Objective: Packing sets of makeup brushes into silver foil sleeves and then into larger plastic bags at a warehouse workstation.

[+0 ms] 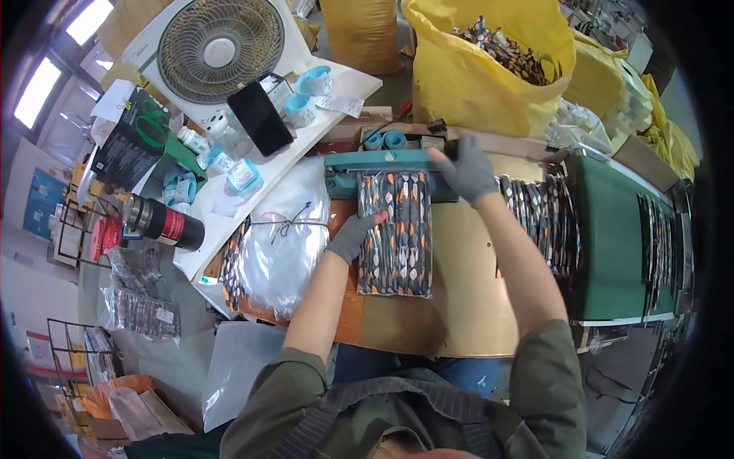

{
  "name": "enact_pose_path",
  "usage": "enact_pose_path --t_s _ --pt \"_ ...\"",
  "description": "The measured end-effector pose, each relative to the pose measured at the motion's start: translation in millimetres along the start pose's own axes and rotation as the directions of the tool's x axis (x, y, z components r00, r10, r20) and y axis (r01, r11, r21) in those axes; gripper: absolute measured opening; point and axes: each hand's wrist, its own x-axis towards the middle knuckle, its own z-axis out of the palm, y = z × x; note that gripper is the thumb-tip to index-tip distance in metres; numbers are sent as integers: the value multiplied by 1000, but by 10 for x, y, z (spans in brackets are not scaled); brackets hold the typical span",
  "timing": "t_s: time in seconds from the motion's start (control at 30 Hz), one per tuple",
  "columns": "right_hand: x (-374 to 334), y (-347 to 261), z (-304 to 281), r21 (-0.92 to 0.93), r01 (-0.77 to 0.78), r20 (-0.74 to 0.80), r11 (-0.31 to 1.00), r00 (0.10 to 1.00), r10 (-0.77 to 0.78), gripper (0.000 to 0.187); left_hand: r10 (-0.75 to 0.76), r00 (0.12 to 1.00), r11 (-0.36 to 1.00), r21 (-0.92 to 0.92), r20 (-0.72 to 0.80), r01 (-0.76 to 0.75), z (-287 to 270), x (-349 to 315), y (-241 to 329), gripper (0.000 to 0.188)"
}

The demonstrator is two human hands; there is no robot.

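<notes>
a clear bag of patterned strips (394, 249), likely slippery, pliable and best held by its sides, is set on the surface (470, 302) against a green bar (378, 160), thumbed by a left hand (352, 237) of unclear grip, the right hand (468, 173) spread at the bar's end.

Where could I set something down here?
On the gold board between the packet and the near strips, partly beneath the right forearm; also on the green surface between those and the far strips. The white table is crowded with fan, phone and blue rolls.
</notes>
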Motion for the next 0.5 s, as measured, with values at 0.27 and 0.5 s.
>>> enact_pose_path --t_s 0.27,0.5 --pt "-949 2046 -971 -160 -730 64 665 664 745 105 790 582 500 751 -192 -431 581 -438 12 60" --pt "-1176 2066 -986 30 -836 -1 548 548 836 96 332 943 528 822 34 -215 1969 413 -584 70"
